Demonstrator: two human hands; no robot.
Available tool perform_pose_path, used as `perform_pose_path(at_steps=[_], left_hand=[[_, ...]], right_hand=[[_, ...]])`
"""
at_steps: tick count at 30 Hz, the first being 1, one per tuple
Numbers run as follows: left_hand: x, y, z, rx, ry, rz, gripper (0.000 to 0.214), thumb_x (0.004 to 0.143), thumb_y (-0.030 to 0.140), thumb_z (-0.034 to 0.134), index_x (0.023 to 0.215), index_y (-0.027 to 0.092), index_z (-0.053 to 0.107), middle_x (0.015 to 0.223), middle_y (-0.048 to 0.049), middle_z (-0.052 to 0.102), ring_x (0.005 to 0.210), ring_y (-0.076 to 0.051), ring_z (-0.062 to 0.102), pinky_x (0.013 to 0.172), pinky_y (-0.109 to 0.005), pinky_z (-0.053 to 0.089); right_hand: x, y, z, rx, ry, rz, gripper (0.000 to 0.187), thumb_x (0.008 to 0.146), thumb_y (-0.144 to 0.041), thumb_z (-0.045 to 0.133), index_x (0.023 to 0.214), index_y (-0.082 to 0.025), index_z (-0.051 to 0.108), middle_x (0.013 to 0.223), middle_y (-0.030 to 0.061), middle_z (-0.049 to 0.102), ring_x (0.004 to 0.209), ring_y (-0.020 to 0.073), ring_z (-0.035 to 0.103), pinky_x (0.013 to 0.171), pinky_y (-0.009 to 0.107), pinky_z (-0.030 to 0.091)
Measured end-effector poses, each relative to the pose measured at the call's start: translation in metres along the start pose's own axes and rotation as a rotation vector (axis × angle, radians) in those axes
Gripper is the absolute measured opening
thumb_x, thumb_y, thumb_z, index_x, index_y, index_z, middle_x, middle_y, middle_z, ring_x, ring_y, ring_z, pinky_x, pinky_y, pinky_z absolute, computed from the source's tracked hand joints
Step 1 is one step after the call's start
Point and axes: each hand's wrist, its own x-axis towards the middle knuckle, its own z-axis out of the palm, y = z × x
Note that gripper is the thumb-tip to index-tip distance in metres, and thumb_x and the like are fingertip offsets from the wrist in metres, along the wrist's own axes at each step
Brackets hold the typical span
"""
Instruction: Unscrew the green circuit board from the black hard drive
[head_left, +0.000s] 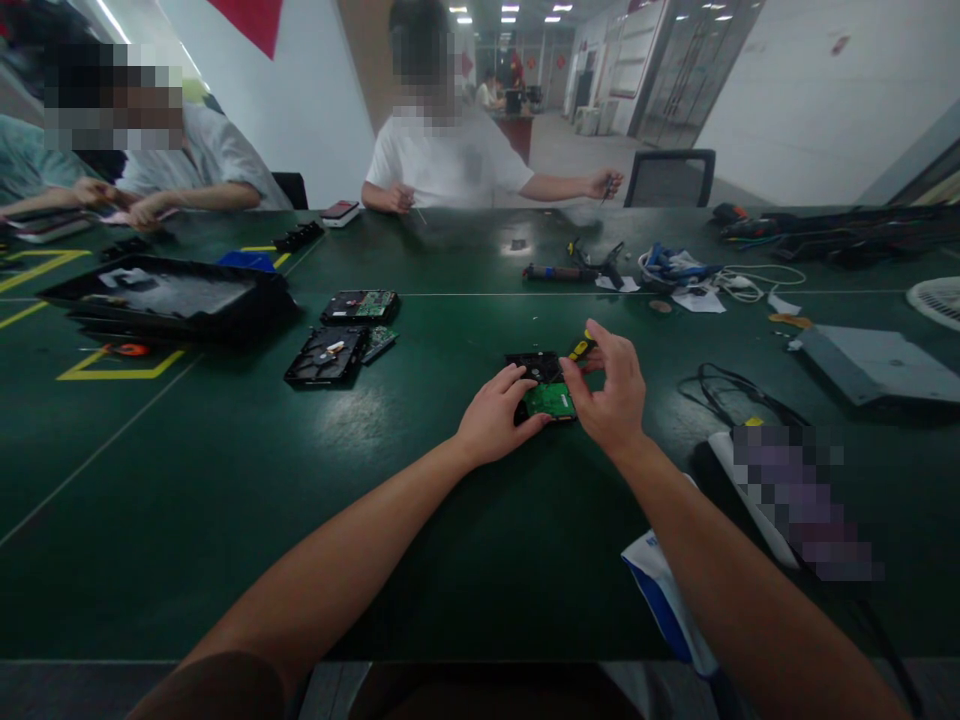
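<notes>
A hard drive [551,401] with a green circuit board lies on the table in front of me, its far part black. My left hand [495,415] holds it from the left side, thumb along the near edge and fingers over the far left part. In my right hand [611,390] is a screwdriver [580,346] with a yellow and black handle, pinched between thumb and fingers. It tilts over the drive's right side; its tip is too small to make out.
To the left are another hard drive [360,305], a black drive casing [326,357] and a loose circuit board [379,343]. Black trays [180,300] stand farther left. On the right are a grey metal box [881,365], cables [742,285] and a packet [667,590]. People sit opposite.
</notes>
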Motion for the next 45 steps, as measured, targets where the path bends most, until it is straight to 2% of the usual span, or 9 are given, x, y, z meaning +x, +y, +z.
perform_pose_path(at_steps=[6,12,17,25,30,37,42,45], left_hand=[[-0.0001,-0.0007,0.001,0.002,-0.004,-0.003,0.057,0.091,0.053,0.066,0.137,0.02,0.058,0.156,-0.0133,0.049,0.15,-0.032,0.039,0.123,-0.054,0.037],[-0.0001,0.0001,0.0004,-0.003,0.003,0.002,0.056,0.091,0.052,0.066,0.138,0.021,0.058,0.156,-0.0131,0.049,0.15,-0.033,0.039,0.122,-0.055,0.038],[0.0002,0.0013,-0.0006,-0.001,0.008,0.009,0.056,0.091,0.051,0.066,0.137,0.019,0.059,0.155,-0.0138,0.05,0.15,-0.032,0.039,0.123,-0.052,0.037],[0.0002,0.0002,0.0002,0.002,-0.006,0.003,0.058,0.091,0.051,0.066,0.139,0.02,0.057,0.157,-0.0132,0.048,0.151,-0.032,0.038,0.123,-0.054,0.037],[0.0,0.0014,-0.0008,0.009,-0.012,-0.002,0.057,0.091,0.052,0.066,0.138,0.02,0.057,0.156,-0.0131,0.048,0.15,-0.032,0.038,0.123,-0.053,0.037],[-0.0001,-0.0006,0.0017,0.014,0.009,0.01,0.058,0.092,0.052,0.066,0.138,0.018,0.058,0.156,-0.014,0.049,0.15,-0.031,0.039,0.124,-0.05,0.036],[-0.0002,-0.0009,0.002,0.012,0.007,0.01,0.058,0.091,0.052,0.066,0.138,0.018,0.058,0.156,-0.0143,0.049,0.151,-0.032,0.038,0.124,-0.051,0.036],[0.0,-0.0005,0.0014,0.004,0.006,0.012,0.057,0.091,0.051,0.067,0.138,0.019,0.058,0.156,-0.0141,0.049,0.15,-0.032,0.039,0.123,-0.052,0.037]], right_hand=[[-0.0014,-0.0008,0.0021,-0.012,-0.013,-0.016,0.062,0.099,-0.028,0.054,0.157,-0.031,0.034,0.138,0.0118,0.059,0.097,0.0242,0.068,0.084,0.048,0.064],[-0.0001,-0.0014,0.0003,-0.024,-0.009,0.012,0.061,0.096,-0.033,0.061,0.153,-0.031,0.04,0.129,0.0103,0.062,0.096,0.024,0.067,0.08,0.045,0.064],[0.0001,-0.0021,0.0002,-0.014,-0.027,-0.009,0.061,0.1,-0.029,0.053,0.157,-0.031,0.034,0.136,0.0112,0.061,0.102,0.0248,0.068,0.088,0.048,0.063],[-0.0044,0.0035,0.0035,-0.019,0.015,0.055,0.066,0.097,-0.038,0.06,0.157,-0.031,0.034,0.142,0.0116,0.059,0.097,0.025,0.071,0.085,0.048,0.065],[-0.0038,0.0021,0.0023,0.0,0.004,0.013,0.062,0.099,-0.03,0.056,0.157,-0.029,0.035,0.142,0.0123,0.059,0.099,0.024,0.071,0.087,0.045,0.064],[-0.001,-0.0033,-0.001,-0.009,-0.002,0.004,0.059,0.097,-0.031,0.06,0.153,-0.027,0.042,0.123,0.0107,0.065,0.092,0.0228,0.067,0.083,0.045,0.064],[-0.0025,-0.0001,0.0014,-0.001,0.0,0.004,0.059,0.1,-0.03,0.054,0.156,-0.029,0.036,0.139,0.012,0.06,0.098,0.0237,0.069,0.085,0.045,0.064],[-0.0029,0.001,0.0018,-0.008,0.005,0.02,0.058,0.099,-0.034,0.057,0.154,-0.03,0.038,0.137,0.0115,0.061,0.095,0.0237,0.069,0.082,0.045,0.065]])
